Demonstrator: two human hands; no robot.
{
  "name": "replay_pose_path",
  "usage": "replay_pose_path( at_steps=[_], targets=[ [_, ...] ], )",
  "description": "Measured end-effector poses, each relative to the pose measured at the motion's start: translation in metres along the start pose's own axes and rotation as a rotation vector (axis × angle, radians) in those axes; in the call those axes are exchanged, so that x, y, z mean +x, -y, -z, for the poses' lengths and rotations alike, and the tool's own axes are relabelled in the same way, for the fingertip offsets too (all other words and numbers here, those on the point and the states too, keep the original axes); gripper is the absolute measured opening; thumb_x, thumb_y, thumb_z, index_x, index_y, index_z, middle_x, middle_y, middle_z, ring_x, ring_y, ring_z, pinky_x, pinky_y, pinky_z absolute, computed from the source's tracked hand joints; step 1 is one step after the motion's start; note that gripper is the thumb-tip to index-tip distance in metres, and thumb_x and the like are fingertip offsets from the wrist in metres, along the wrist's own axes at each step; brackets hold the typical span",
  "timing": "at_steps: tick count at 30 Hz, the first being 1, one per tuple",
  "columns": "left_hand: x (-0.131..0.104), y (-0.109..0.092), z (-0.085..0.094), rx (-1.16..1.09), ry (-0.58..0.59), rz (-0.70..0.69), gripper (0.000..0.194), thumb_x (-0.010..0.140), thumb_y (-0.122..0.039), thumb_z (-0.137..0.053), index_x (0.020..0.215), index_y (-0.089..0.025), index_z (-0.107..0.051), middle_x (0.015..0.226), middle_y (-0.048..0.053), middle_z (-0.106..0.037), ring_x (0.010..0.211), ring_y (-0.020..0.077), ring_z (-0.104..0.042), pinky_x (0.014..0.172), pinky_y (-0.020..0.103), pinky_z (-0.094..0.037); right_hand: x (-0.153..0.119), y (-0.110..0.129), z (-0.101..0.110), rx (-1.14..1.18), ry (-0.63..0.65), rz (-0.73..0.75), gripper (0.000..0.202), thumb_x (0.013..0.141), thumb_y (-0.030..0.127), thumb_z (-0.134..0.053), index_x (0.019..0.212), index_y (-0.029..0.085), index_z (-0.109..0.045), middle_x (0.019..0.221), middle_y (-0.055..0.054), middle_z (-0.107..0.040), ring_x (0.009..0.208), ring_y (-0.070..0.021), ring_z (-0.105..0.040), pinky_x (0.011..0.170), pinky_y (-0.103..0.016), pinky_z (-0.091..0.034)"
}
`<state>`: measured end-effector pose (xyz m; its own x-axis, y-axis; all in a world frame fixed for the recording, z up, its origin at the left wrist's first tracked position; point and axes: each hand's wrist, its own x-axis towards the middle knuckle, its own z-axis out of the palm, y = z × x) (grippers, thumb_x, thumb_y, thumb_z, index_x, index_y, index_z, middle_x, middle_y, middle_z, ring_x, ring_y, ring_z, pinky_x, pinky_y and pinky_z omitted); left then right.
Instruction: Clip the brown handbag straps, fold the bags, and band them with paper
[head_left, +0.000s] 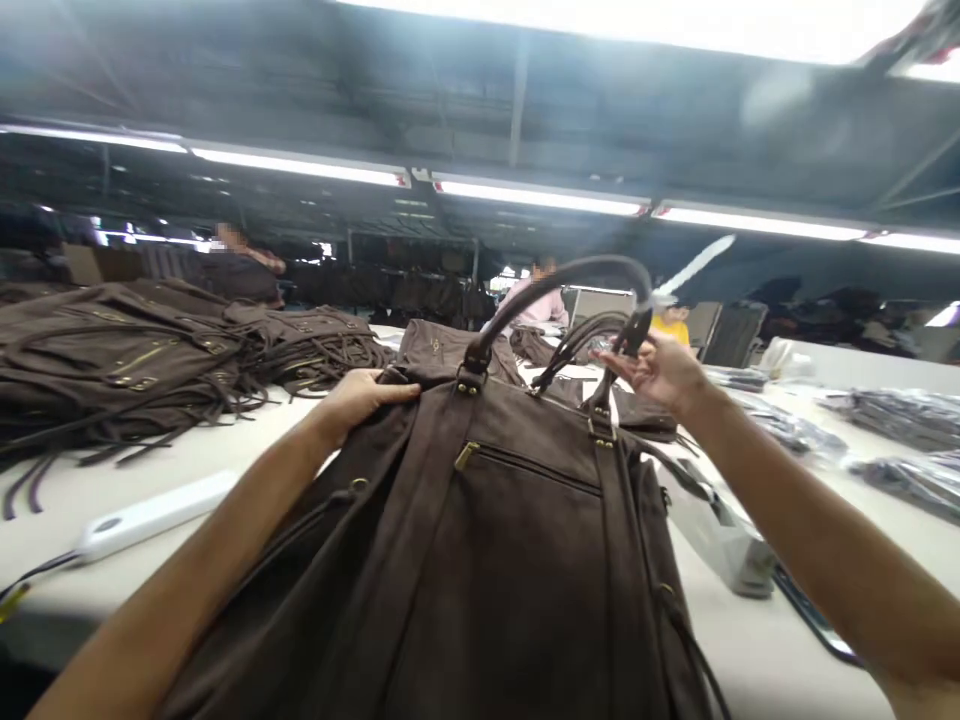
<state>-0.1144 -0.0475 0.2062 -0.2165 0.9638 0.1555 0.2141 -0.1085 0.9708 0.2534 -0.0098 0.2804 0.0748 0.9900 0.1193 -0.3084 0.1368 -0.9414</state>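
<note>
A large dark brown bag (525, 570) with a zipped front pocket and brass-coloured fittings stands upright right in front of me. My left hand (367, 397) grips its upper left corner, fingers closed over the edge. Above the bag's right side, my right hand (660, 372) is closed on the near carry handle (570, 268), which arches up over the opening. The second handle (581, 340) lies lower behind it. The bag's lower end runs out of view.
Brown bags (135, 350) are heaped on the white table at left, near a white power strip (157, 515). At right lie plastic-wrapped bundles (900, 420), a grey dispenser-like object (731, 545) and a phone-like dark device (817, 615). Several people work further back.
</note>
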Motion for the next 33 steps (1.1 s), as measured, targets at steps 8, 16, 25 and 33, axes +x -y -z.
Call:
replay_pose_path(
  at_steps=[8,16,25,33],
  targets=[
    [0.022,0.162,-0.044,0.204,0.071,0.347,0.035,0.046,-0.037,-0.085,0.065,-0.014,-0.067,0.058,0.008,-0.069,0.068,0.0291,-0.070,0.060,0.033,-0.055,0.001,-0.194,0.077,-0.309,-0.072,-0.289,0.028,0.095,0.031,-0.048,0.118,0.016,-0.052,0.098,-0.015,-0.070,0.083,-0.0218,-0.071,0.085,-0.042,-0.057],
    [-0.004,0.188,-0.012,0.148,0.115,0.337,0.062,0.063,-0.055,-0.076,0.109,-0.014,-0.066,0.093,0.008,-0.075,0.078,0.0223,-0.070,0.067,0.029,-0.056,-0.069,-0.223,0.151,-0.729,-0.080,-0.056,0.036,0.077,0.043,-0.069,0.105,0.021,-0.070,0.117,-0.009,-0.068,0.112,-0.0307,-0.061,0.105,-0.048,-0.043],
    [-0.016,0.183,-0.028,0.112,-0.111,0.228,0.057,0.058,-0.044,-0.079,0.103,-0.012,-0.065,0.088,0.007,-0.073,0.075,0.0218,-0.068,0.064,0.030,-0.055,-0.084,-0.241,0.143,-0.703,-0.117,-0.188,0.097,0.065,0.057,-0.072,0.145,0.014,-0.039,0.139,-0.019,-0.053,0.132,-0.0369,-0.043,0.108,-0.050,-0.040],
    [-0.039,0.122,-0.038,0.274,-0.290,-0.131,0.045,0.068,-0.043,-0.075,0.106,-0.020,-0.068,0.097,0.002,-0.072,0.092,0.0234,-0.066,0.083,0.029,-0.052,-0.103,-0.213,0.120,-0.504,-0.316,0.116,0.078,0.071,0.047,-0.073,0.140,0.022,-0.048,0.141,-0.005,-0.053,0.129,-0.0302,-0.049,0.110,-0.043,-0.040]
  ],
)
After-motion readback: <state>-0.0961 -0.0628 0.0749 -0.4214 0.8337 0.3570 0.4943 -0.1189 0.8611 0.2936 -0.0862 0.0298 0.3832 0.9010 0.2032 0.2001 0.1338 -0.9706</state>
